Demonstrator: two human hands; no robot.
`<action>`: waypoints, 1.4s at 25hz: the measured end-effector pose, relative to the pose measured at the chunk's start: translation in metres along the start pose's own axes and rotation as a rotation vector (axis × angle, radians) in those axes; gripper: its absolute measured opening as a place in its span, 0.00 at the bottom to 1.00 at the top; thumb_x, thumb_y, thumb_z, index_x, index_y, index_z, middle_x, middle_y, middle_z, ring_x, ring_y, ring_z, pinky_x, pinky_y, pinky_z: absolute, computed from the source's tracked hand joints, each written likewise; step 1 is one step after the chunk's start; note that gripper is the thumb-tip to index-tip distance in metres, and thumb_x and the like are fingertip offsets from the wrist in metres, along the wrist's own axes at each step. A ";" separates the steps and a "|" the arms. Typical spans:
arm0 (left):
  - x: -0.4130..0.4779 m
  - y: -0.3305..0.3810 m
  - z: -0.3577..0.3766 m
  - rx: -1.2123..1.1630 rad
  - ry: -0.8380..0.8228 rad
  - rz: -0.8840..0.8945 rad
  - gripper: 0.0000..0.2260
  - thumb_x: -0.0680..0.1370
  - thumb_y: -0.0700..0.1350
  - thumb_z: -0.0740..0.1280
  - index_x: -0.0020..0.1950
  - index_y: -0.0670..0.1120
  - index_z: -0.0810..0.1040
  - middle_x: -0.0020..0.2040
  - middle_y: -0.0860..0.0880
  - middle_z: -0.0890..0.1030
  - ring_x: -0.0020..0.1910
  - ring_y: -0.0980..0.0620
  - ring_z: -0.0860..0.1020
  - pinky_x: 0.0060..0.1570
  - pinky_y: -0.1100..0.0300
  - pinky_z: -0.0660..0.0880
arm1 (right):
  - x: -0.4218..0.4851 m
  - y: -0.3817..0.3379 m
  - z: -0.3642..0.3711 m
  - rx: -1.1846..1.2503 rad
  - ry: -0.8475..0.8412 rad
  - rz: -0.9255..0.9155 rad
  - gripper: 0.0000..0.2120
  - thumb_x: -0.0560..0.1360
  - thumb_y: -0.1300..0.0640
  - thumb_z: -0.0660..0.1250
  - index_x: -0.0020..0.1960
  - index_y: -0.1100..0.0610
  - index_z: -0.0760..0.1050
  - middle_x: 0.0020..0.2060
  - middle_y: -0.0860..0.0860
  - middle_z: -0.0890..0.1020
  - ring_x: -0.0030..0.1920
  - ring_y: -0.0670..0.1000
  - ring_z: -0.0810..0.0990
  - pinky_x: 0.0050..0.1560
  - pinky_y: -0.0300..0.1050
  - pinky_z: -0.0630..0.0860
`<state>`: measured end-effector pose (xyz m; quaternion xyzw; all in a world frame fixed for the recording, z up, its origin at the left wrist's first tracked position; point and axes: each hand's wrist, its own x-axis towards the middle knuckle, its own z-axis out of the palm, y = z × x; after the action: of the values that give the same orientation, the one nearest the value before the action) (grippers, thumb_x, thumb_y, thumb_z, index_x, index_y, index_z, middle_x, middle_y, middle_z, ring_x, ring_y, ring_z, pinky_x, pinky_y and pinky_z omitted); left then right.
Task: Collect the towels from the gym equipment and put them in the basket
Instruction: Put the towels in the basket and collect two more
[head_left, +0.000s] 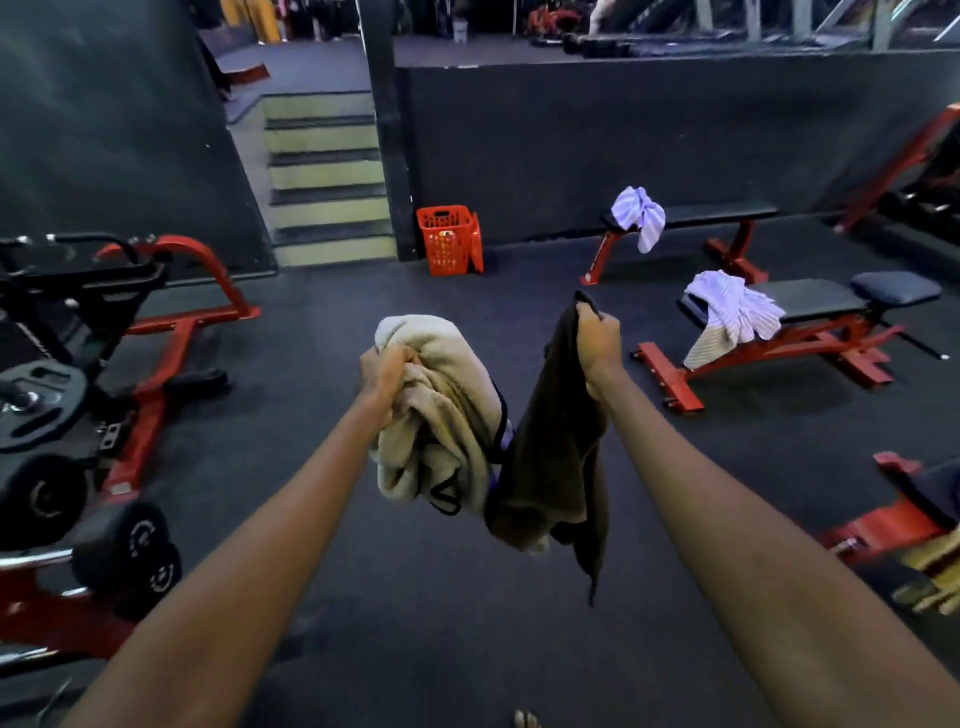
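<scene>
My left hand (384, 370) grips a bunched beige towel (441, 415) held out in front of me. My right hand (597, 338) pinches the top of a dark brown towel (556, 457) that hangs down beside the beige one. A red plastic basket (449, 240) stands on the floor against the dark wall, straight ahead and well beyond both hands. A white striped towel (640, 214) is draped over the end of the far flat bench (717, 213). Another white striped towel (730, 312) lies over the end of the nearer bench (815, 301).
A red and black plate-loaded machine (130, 312) and dumbbells (124, 551) fill the left side. Steps (327, 176) rise behind the basket's left. More red equipment (904, 519) with a yellowish cloth (935, 571) sits at the right edge. Dark rubber floor (322, 322) stretches to the basket.
</scene>
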<state>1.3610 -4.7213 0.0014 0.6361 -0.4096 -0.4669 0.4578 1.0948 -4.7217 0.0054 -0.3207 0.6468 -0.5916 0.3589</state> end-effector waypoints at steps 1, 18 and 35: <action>0.023 0.008 0.015 0.031 -0.002 0.007 0.10 0.63 0.47 0.65 0.40 0.47 0.83 0.39 0.47 0.85 0.45 0.41 0.84 0.49 0.45 0.82 | 0.028 -0.005 0.006 0.004 0.003 -0.004 0.13 0.75 0.46 0.63 0.44 0.56 0.78 0.46 0.55 0.84 0.51 0.57 0.83 0.58 0.53 0.79; 0.470 0.106 0.175 0.123 0.040 -0.006 0.11 0.64 0.49 0.68 0.44 0.50 0.82 0.43 0.49 0.85 0.46 0.45 0.83 0.52 0.48 0.81 | 0.524 -0.018 0.194 -0.004 -0.016 0.060 0.19 0.64 0.36 0.64 0.43 0.49 0.79 0.47 0.56 0.86 0.48 0.61 0.85 0.56 0.63 0.81; 0.891 0.231 0.369 0.235 0.169 0.012 0.10 0.68 0.44 0.69 0.49 0.50 0.82 0.45 0.48 0.84 0.47 0.44 0.81 0.46 0.56 0.75 | 1.007 -0.045 0.368 -0.019 -0.062 0.074 0.25 0.65 0.36 0.63 0.46 0.55 0.84 0.43 0.54 0.87 0.47 0.59 0.86 0.55 0.63 0.81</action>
<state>1.1850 -5.6975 -0.0239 0.7200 -0.4252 -0.3578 0.4157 0.8647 -5.7682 -0.0505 -0.3181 0.6526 -0.5614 0.3972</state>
